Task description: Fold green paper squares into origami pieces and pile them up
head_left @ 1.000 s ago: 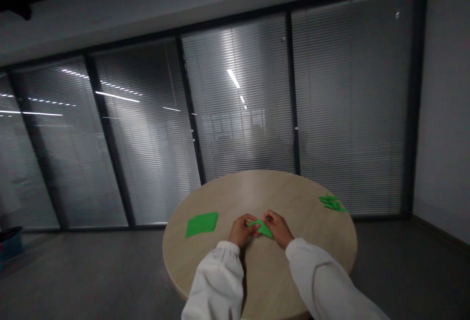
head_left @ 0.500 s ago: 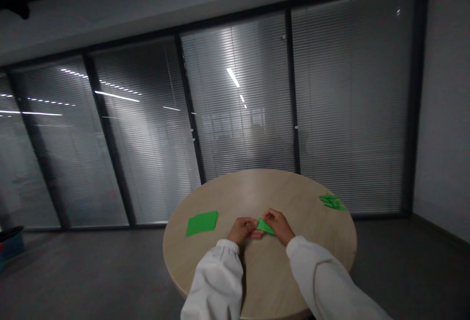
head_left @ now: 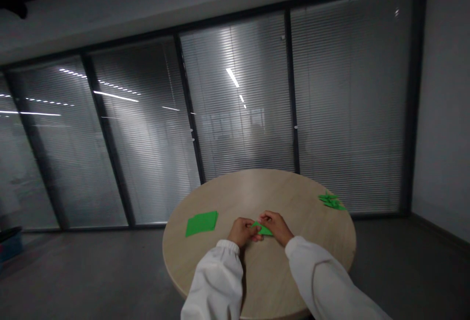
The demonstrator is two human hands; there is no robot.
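Between my two hands is a small folded piece of green paper (head_left: 265,231), just above the middle of the round table. My left hand (head_left: 242,231) pinches its left side with thumb and fingers. At its upper edge, my right hand (head_left: 275,226) grips with thumb and fingertips bent together. The fingers cover part of the paper, so its full shape is hidden. Flat green paper sheets (head_left: 201,223) lie in a stack to the left of my left hand. Several pointed, folded green paper pieces (head_left: 331,201) are piled near the table's right edge.
The round wooden table (head_left: 257,187) stands in front of me. Behind it runs a glass partition with blinds (head_left: 242,138) and dark frames. A blue bin (head_left: 11,246) is on the floor at the far left.
My right fingers have shifted slightly left along the paper, toward my left hand. The left thumb now lies further over the paper. The stack and the pile are unmoved.
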